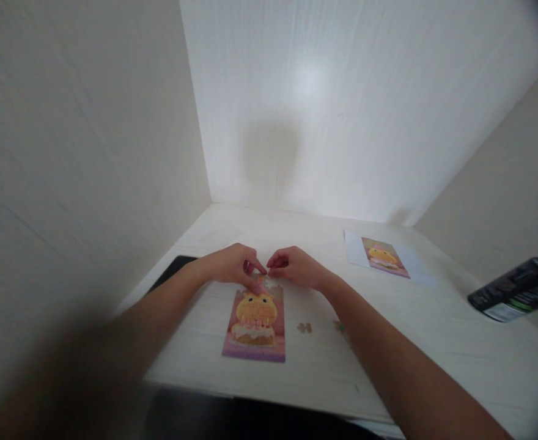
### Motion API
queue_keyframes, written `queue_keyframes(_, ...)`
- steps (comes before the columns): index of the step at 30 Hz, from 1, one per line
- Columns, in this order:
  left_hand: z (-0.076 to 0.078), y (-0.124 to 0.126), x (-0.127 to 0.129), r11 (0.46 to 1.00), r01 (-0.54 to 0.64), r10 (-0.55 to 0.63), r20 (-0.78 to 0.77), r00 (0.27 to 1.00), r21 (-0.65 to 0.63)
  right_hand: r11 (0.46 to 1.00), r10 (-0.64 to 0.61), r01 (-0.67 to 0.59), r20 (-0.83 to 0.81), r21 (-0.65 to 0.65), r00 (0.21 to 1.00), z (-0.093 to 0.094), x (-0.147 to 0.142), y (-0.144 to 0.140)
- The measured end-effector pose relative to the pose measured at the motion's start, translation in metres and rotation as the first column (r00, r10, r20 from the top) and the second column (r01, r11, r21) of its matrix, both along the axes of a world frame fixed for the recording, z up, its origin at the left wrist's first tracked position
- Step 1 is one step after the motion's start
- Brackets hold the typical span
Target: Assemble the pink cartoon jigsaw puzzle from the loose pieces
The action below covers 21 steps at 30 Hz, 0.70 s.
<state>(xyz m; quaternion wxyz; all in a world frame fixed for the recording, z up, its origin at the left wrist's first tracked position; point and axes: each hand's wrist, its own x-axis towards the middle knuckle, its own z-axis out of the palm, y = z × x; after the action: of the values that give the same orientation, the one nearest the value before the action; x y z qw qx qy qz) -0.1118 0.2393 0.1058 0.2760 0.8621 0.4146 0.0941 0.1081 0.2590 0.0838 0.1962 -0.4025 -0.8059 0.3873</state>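
A partly assembled jigsaw puzzle point(253, 315) lies on the table, showing a yellow round character behind a cake with candles. Its upper edge is uneven. My left hand point(232, 264) is at the top of the puzzle, thumb and index finger closed about its upper part. Just to the right, my right hand point(298, 267) has its fingertips pinched together at the same edge, seemingly on a small puzzle piece that the fingers mostly hide. A loose puzzle piece point(304, 328) lies right of the puzzle. Another loose piece point(339, 326) is partly covered by my right forearm.
A printed picture point(385, 256) of the same character lies on white paper at the back right. A dark can-like container point(516, 292) appears tilted at the right. Beside my left forearm is a flat black object point(173, 272). Pale walls point(296, 122) enclose the table.
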Motion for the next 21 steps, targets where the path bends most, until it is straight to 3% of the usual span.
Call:
queue_keyframes(16,0.003,-0.001,0.0,0.999,0.032,-0.032,-0.022,0.999,0.007,0.991,-0.069,0.053,0.136,0.121,0.988,0.006,-0.01,-0.005)
queue_keyframes(21,0.01,-0.005,0.002,0.998,0.048,-0.047,-0.049,0.998,0.031,0.982,-0.092,0.068,0.136,0.174,0.986,0.019,0.003,-0.004)
